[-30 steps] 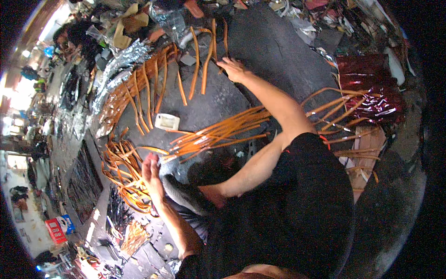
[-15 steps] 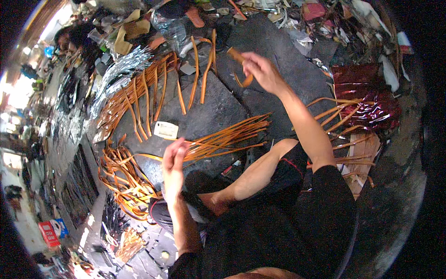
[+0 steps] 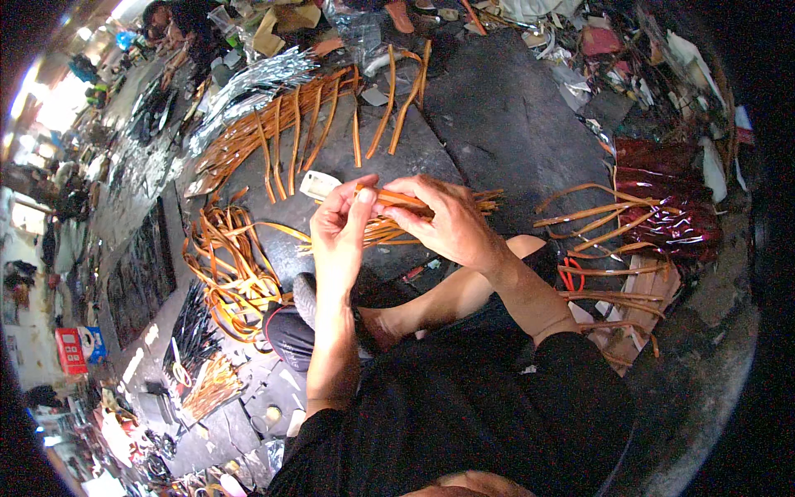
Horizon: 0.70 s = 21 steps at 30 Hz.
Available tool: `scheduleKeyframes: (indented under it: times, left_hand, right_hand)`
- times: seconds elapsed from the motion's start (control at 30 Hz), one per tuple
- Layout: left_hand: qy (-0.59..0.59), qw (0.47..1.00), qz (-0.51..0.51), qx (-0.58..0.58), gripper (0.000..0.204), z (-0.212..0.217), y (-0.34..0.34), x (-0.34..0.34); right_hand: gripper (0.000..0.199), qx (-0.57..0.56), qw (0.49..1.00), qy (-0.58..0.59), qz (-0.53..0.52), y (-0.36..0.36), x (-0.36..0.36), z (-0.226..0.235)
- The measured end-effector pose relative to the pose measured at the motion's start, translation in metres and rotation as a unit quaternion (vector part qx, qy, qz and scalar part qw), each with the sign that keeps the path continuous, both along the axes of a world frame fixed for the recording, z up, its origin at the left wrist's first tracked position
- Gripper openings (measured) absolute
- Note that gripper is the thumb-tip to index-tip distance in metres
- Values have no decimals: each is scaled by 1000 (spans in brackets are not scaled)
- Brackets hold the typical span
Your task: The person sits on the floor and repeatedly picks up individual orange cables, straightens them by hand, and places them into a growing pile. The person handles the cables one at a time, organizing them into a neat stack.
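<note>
In front of my chest, my left hand (image 3: 341, 222) pinches an orange-brown strip (image 3: 399, 199) between thumb and fingers. The same strip runs into my right hand (image 3: 451, 228), whose fingers are closed on it close beside the left. Beneath both hands lies a fan of thin orange-brown strips (image 3: 389, 235), partly hidden by them. Just beyond the left hand is a small white rectangular piece (image 3: 318, 184). A loose heap of curled tan strips (image 3: 228, 273) is on the left.
Farther off, a long bundle of brown strips (image 3: 248, 137) lies beside silvery strips (image 3: 257, 83). On the right are a shiny dark-red sheet (image 3: 662, 199), several strips and red looped handles (image 3: 569, 273). Scraps line the far edge. Another person (image 3: 178, 29) is at the far left.
My right hand has come back from the far side toward the left hand, bringing the brown strip. My left hand has risen from the fanned strips, and both hands now grip the strip.
</note>
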<state>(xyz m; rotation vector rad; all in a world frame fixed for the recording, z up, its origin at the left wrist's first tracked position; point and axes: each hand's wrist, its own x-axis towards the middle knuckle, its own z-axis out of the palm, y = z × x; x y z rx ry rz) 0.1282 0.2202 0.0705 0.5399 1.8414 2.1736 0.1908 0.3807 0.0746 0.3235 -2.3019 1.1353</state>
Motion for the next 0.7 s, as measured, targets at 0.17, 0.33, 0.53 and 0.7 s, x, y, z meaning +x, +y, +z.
scheduleKeyframes:
  times: [0.17,0.33,0.53,0.7]
  left_hand:
    - [48,996,-23,77,27,-19,-25,-6]
    - [54,970,27,237,18,-31,-10,-3]
    - [-21,923,73,377,23,-11,-5,12]
    - [-78,899,137,409,21,0,-26,8]
  right_hand:
    - [20,-55,998,13,36,-19,-1,14]
    - [15,-157,987,19,16,-51,-8,14]
    - [18,-37,995,89,10,-53,-12,6]
    - [21,12,995,88,33,-44,-7,2]
